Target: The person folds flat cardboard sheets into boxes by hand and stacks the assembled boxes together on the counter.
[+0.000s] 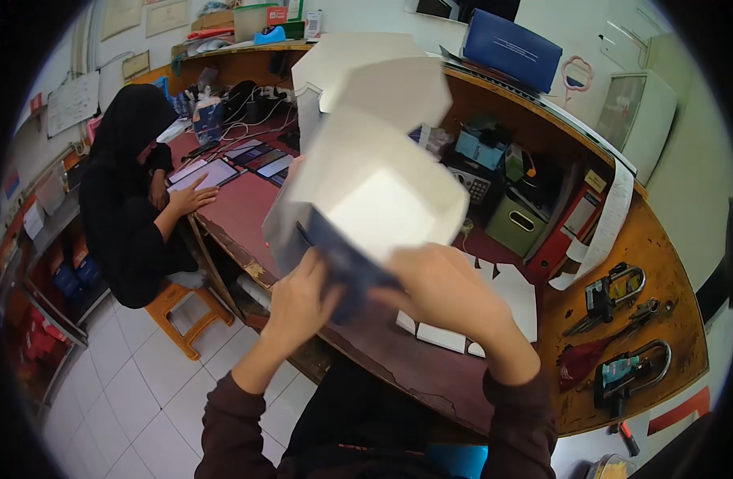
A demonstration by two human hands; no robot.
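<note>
A cardboard box [386, 211], white inside and dark blue outside, is tilted above the desk with its inside facing me, blurred by motion. My left hand [302, 295] grips its near blue wall from the left. My right hand [446, 287] holds the same wall on the right, smeared by movement, with its fingertips partly hidden. Behind the box rise large pale cardboard pieces [358, 68]; how they connect to it is hard to see. Under my right forearm lie white flat cardboard blanks [514, 307] on the desk.
A person in black [131, 191] sits at left on an orange stool [191, 315], one hand by several phones [258, 156]. Padlocks [634, 375] and keys lie on the wooden ledge [669, 319] at right. Binders [570, 227] and a green box file [516, 226] stand behind.
</note>
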